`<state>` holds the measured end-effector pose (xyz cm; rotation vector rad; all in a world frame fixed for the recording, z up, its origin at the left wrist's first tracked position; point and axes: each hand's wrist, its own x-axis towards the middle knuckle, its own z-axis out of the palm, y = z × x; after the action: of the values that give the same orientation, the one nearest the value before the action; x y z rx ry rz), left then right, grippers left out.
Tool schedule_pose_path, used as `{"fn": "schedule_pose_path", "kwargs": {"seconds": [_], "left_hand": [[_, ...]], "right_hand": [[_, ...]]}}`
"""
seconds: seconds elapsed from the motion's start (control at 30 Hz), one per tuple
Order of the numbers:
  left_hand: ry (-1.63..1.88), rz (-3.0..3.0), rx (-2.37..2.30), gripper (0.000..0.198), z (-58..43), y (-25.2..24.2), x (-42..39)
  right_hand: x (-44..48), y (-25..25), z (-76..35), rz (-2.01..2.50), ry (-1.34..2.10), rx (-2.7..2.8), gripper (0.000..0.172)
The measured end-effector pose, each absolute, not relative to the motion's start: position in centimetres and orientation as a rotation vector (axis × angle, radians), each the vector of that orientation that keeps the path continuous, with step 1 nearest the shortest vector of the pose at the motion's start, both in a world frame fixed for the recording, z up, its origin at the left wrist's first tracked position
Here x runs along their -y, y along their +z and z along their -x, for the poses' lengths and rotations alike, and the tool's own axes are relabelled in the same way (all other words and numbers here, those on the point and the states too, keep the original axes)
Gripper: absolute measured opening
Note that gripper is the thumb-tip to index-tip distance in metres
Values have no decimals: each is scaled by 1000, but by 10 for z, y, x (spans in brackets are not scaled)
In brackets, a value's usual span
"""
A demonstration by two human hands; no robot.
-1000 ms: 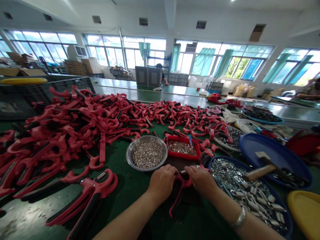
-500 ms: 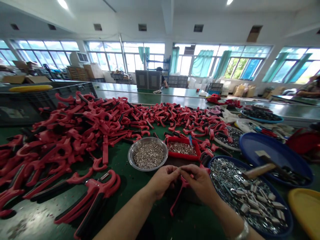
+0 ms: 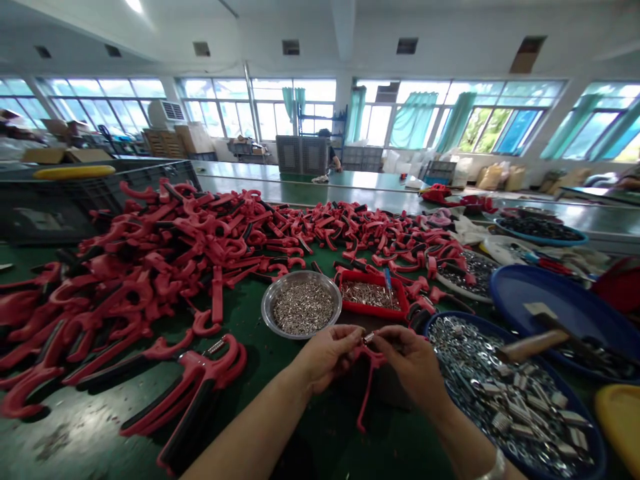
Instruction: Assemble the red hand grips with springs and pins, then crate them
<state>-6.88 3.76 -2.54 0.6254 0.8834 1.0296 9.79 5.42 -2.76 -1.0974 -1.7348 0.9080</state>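
Note:
My left hand (image 3: 326, 356) and my right hand (image 3: 411, 363) meet above the green table (image 3: 280, 413), both closed on one red plastic handle part (image 3: 369, 387) that hangs down between them. At its top, between my fingertips, sits a small metal piece (image 3: 369, 338). Just beyond my hands stand a round steel bowl (image 3: 301, 305) of small metal parts and a red tray (image 3: 370, 295) of similar parts. A blue basin (image 3: 505, 393) of metal nuts and springs lies under my right wrist.
A large heap of red and black handle parts (image 3: 200, 253) covers the table's left and middle. A few assembled handles (image 3: 190, 393) lie at the near left. A hammer (image 3: 535, 340) rests in another blue basin (image 3: 560, 313) at right. A yellow basin (image 3: 620, 420) sits far right.
My hands have lifted the red handle part off the table and turned it so that it hangs upright between them. The camera view has shifted slightly.

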Motion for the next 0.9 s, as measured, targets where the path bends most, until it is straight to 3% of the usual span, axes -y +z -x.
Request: {"fn": "schedule_pose_path", "kwargs": {"seconds": [0.3, 0.9], "left_hand": [[1283, -725, -1033, 38, 74, -29, -42], [1372, -835, -1035, 28, 69, -35, -45]], "right_hand": [[-57, -49, -103, 1216, 366, 2168, 18], [-57, -51, -100, 1156, -5, 2389, 20]]}}
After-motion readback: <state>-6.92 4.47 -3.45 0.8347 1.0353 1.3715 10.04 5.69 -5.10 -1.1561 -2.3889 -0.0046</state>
